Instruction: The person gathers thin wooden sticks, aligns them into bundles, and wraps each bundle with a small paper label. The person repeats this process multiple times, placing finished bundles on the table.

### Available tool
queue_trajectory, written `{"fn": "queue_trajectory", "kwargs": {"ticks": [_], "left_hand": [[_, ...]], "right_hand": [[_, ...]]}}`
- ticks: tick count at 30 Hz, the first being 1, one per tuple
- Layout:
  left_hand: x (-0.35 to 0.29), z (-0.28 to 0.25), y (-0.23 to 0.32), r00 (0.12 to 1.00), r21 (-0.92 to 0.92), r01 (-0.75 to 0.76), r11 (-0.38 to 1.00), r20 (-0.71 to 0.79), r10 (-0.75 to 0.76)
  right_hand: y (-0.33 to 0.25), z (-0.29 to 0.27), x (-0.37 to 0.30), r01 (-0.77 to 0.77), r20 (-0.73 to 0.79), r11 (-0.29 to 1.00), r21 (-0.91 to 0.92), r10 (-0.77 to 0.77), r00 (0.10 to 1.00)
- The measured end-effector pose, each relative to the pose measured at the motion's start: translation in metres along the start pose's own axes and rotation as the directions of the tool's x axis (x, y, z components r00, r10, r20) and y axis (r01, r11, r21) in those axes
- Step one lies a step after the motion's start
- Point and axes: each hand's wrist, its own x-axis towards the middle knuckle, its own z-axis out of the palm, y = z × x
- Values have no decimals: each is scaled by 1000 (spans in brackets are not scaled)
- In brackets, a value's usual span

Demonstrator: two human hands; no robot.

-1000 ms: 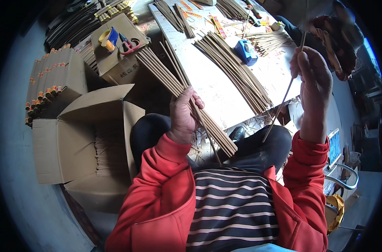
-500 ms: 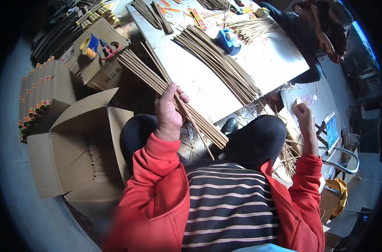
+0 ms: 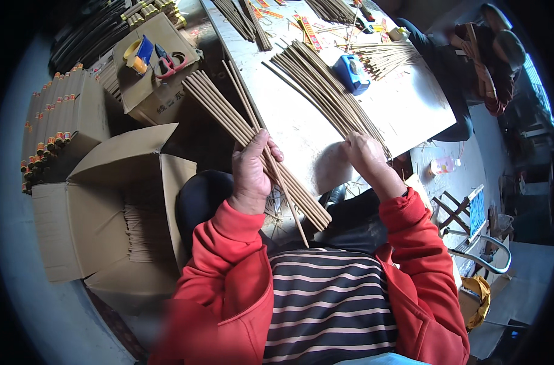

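Looks like stick-gathering: left hand (image 3: pixel 252 170) wrapped round at least five brown sticks (image 3: pixel 211 99) by the desk (image 3: pixel 420 109) edge, right hand (image 3: pixel 367 157) curled at the near end of one pile (image 3: pixel 327 92) too jumbled to count, can't tell if it's gripping any. Next probably needs a careful pinch; one blue tape dispenser (image 3: pixel 352 74) there too.

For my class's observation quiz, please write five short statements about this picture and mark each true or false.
1. The left hand grips several thin brown sticks. True.
2. The tape dispenser on the white table is red. False: it is blue.
3. Red-handled scissors lie on a cardboard box. True.
4. The right hand holds the scissors. False: it is at the loose sticks lying on the table.
5. The person wears a red jacket. True.
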Motion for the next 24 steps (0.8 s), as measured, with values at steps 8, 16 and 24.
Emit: {"fn": "queue_trajectory", "kwargs": {"ticks": [8, 16, 24], "left_hand": [[3, -9, 12, 1000, -16, 2, 1000, -27, -3], [7, -13, 14, 998, -25, -12, 1000, -55, 11], [16, -22, 14, 999, -36, -6, 999, -51, 4]], "right_hand": [[-14, 3, 10, -25, -36, 998, 55, 27, 999], [-7, -2, 34, -103, -80, 995, 12, 104, 991], [-8, 7, 47, -102, -79, 994, 45, 105, 991]]}}
